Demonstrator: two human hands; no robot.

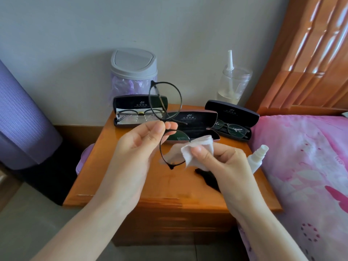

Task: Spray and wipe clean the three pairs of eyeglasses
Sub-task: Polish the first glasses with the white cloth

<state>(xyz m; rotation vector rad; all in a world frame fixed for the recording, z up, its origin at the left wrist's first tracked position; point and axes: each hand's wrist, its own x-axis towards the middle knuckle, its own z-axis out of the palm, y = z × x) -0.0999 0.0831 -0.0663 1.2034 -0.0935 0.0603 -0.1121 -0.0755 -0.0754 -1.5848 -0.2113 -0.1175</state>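
Your left hand [143, 142] pinches the round black-framed glasses [164, 100] at the bridge, thumb and fingertips closed narrowly on the frame. The pair is held on end above the nightstand [150, 189], so one lens stands above the grip and the other hangs below it. Your right hand [224, 159] holds a white cloth [195, 149], thumb on the near face and fingers curled behind. The cloth is folded over the far edge of the lower lens, so that lens sits between the two layers; part of the cloth shows through the glass. The upper lens is bare and overlaps the view of the left case [139, 102], which lies open at the back of the nightstand with a second pair [139, 114] inside. The middle case [195, 119] is open, directly behind your hands, and no glasses show in it. The right case [233, 112] is open by the bed [301, 157] and holds a third pair [232, 129]. The spray bottle [256, 159] stands at the right edge of the nightstand, just beyond your right hand and untouched. A black cloth [209, 178] lies on the wood beneath that hand. A lidded bin [133, 65] and a clear jar [233, 85] stand against the wall.
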